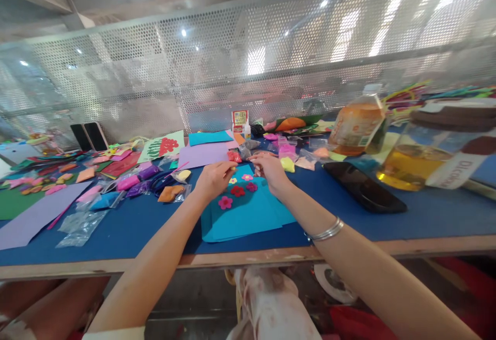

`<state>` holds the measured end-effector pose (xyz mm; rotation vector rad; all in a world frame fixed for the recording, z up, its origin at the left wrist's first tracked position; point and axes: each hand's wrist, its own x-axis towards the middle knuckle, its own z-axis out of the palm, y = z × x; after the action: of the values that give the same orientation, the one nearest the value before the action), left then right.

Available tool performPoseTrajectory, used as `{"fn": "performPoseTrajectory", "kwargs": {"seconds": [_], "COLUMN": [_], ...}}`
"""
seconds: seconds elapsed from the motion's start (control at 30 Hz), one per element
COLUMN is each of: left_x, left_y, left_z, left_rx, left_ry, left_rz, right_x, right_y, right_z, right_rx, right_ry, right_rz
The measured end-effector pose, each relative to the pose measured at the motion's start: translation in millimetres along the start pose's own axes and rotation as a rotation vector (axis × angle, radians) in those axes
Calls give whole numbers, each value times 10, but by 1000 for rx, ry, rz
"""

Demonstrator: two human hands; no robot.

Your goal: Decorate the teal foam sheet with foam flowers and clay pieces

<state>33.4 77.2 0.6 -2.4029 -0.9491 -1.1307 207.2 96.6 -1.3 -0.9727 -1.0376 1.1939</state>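
My left hand (pixel 214 177) and my right hand (pixel 269 170) reach over a turquoise sheet (pixel 240 215) lying on the blue table (pixel 135 226). The left fingers are pinched near a small red clay piece in a plastic bag (pixel 234 156). My right hand's fingers are curled close together beside the same bag; what they hold is too small to name. Small clay flowers (pixel 237 191) in red, pink and yellow sit on the turquoise sheet just below both hands. A silver bangle (pixel 327 231) is on my right wrist.
Coloured paper sheets (pixel 201 154) and bags of clay (pixel 135 180) lie left and behind. A black phone (pixel 364 187) rests to the right, near a jar of yellow liquid (pixel 434 159) and a bottle (pixel 356 125). A perforated metal screen (pixel 248 71) backs the table.
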Motion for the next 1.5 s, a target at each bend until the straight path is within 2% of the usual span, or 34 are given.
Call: {"fn": "performPoseTrajectory", "kwargs": {"seconds": [0.33, 0.53, 0.77, 0.97, 1.2, 1.33, 1.5], "left_x": [23, -14, -5, 12, 24, 23, 18], "left_y": [10, -28, -81, -88, -52, -48, -42], "left_z": [-25, 4, -4, -28, -22, -41, -31], "left_rx": [37, 71, 19, 9, 36, 24, 38], "left_ry": [-37, -145, -52, -128, -92, -142, -146], "left_rz": [7, -131, -37, -63, -43, -79, -69], "right_x": [-17, 1, 12, -17, -13, -18, -15], "right_y": [-22, 4, -4, -32, -37, -39, -29], "right_z": [24, 15, 12, 0, 13, 14, 10], "right_rx": [22, 14, 59, 34, -19, -41, -38], "right_ry": [-29, -60, -64, -68, -54, -44, -41], "right_rz": [-46, -53, -15, -50, -40, -26, -43]}}
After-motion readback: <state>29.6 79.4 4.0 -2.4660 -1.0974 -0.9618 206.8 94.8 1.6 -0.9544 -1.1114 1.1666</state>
